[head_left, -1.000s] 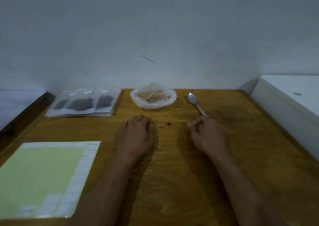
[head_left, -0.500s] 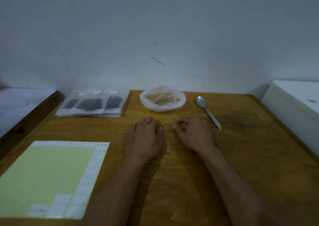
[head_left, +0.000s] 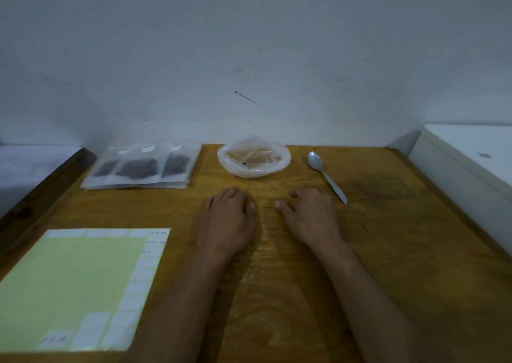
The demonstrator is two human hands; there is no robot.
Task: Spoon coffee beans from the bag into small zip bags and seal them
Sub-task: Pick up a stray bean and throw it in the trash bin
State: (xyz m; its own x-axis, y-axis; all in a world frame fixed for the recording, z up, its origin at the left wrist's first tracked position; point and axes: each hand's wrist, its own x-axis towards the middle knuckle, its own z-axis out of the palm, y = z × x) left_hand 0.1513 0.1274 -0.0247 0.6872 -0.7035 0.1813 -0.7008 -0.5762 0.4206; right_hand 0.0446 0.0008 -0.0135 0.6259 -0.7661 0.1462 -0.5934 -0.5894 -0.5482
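We rested our left hand (head_left: 230, 218) and right hand (head_left: 311, 218) flat and empty on the wooden bench (head_left: 388, 252), the nearly empty clear plastic bag (head_left: 253, 156) and metal spoon (head_left: 327, 175) within reach.

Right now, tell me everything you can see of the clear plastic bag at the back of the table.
The clear plastic bag sits at the far middle of the wooden table, near the wall. It is thin, crinkled film, its mouth rolled open into a low bowl shape. It looks almost empty: a single dark speck, perhaps a bean, shows inside. Neither hand touches it, and the spoon lies apart on its right.
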